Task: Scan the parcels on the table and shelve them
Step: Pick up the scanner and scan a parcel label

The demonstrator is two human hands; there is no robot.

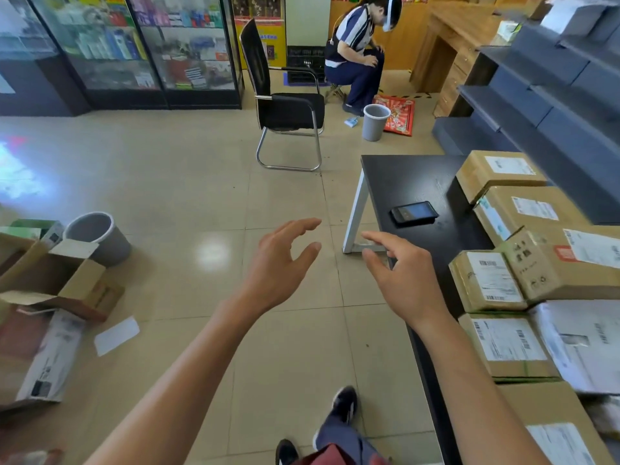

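Several brown cardboard parcels with white labels are packed along the right side of the black table, with a grey mailer bag among them. A black handheld scanner lies flat on the bare part of the table. My left hand hovers over the floor, fingers relaxed and holding nothing. My right hand hangs at the table's left edge, below the scanner, fingers loosely spread and empty. Grey shelves rise behind the table at the right.
A black chair stands on the tiled floor ahead. A person sits beyond it near a grey bin. Opened cartons and another grey bin lie at the left. Glass display cabinets line the back wall.
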